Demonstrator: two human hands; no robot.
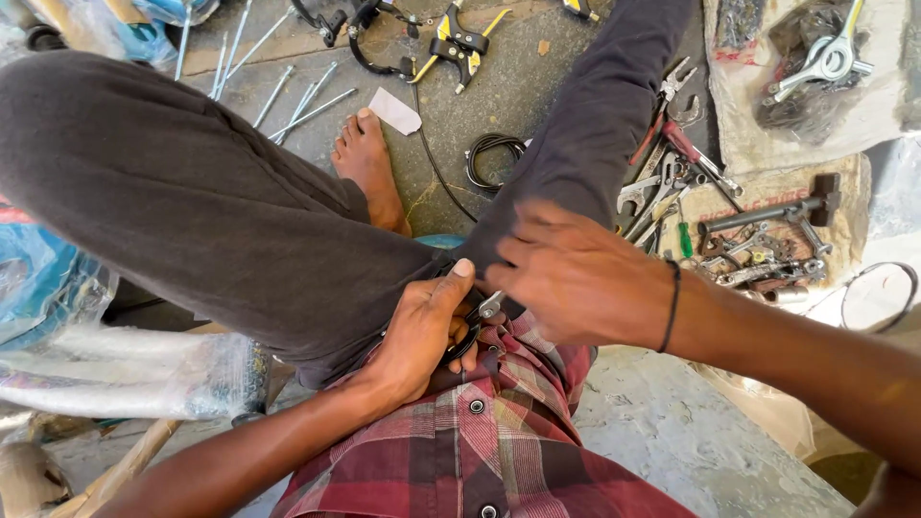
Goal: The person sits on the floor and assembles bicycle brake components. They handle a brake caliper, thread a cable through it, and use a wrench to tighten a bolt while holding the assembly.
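Note:
I sit with my legs in dark grey trousers (192, 201) stretched over the concrete floor. My left hand (422, 331) is closed around a small black part with a metal clip (480, 312), held against my lap above my red plaid shirt (489, 441). My right hand (576, 278), a black band on its wrist, hovers just right of that part with fingers spread and blurred; I cannot see anything in it. My bare foot (369, 163) rests on the floor ahead.
Wrenches and pliers (672, 182) lie to the right, with a hammer (777, 211) on sacking. A coiled black cable (491, 158), long metal rods (288, 101) and black-yellow brake levers (451, 43) lie ahead. Plastic-wrapped items (115, 374) sit at left.

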